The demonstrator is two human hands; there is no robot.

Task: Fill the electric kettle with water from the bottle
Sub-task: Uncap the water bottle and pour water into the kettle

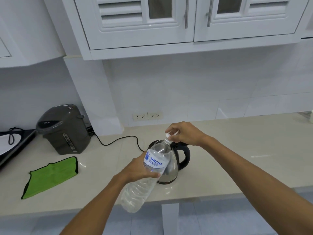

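Note:
A clear plastic water bottle [145, 177] with a blue and white label is tilted, its neck pointing up and away over the kettle. My left hand [137, 168] grips its middle, just below the label. My right hand [183, 134] is closed around the white cap [168, 135] at the bottle's mouth. Behind the bottle, a steel electric kettle [171, 168] with a black handle stands on the beige counter [237, 158]. Its top is partly hidden by the bottle, so I cannot tell whether the lid is open.
A dark grey hot-water dispenser [63, 129] stands at the back left, its black cord [118, 139] running across the counter towards the kettle. A green cloth [50, 176] lies at the front left. Wall sockets [147, 115] sit behind, white cabinets [186, 19] overhead.

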